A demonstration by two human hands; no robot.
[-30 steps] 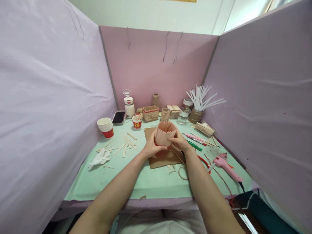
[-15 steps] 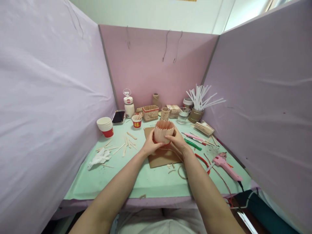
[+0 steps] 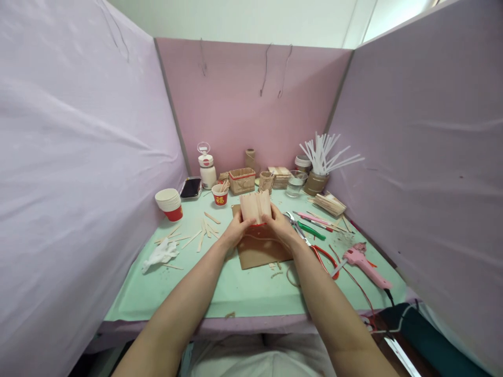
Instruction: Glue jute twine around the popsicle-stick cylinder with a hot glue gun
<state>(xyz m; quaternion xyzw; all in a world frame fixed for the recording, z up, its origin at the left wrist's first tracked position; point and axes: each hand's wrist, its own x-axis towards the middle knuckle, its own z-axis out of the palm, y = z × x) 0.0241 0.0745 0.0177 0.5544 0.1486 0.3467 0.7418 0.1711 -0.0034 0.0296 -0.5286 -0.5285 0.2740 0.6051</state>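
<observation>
Pale wood-strip cup (image 3: pixel 254 208), gripped from both sides. Left hand (image 3: pixel 237 230) curls round its left flank, thumb laid along the lower near side; right hand (image 3: pixel 281 226) does the same on the right, thumb pressed on the strips. Remaining fingertips hidden behind, can't tell how they sit. Jagged rim up, a bit of red at the base.

Landmark: brown cardboard sheet (image 3: pixel 261 254). Cup is over its far part; contact with it unclear. Twine scraps (image 3: pixel 277 274) just off its near edge. Right of it: red-handled pliers (image 3: pixel 326 256), partly behind the right forearm, green-handled tool (image 3: pixel 312 231), then pink glue gun (image 3: pixel 365 264) farther out. Left of it: loose wood strips (image 3: pixel 204 229), then crumpled white tissue (image 3: pixel 161 255), with stacked paper cups (image 3: pixel 170 203) farther back. Beyond it, left to right: phone (image 3: pixel 191 187), white bottle (image 3: pixel 207 170), red paper cup (image 3: pixel 220 196) with sticks in it, rectangular basket (image 3: pixel 242 181) with red trim, glass of water (image 3: pixel 295 184), white sticks (image 3: pixel 320 154) fanned out in a brown pot (image 3: pixel 316 184). Green tabletop (image 3: pixel 223 293) under everything.
</observation>
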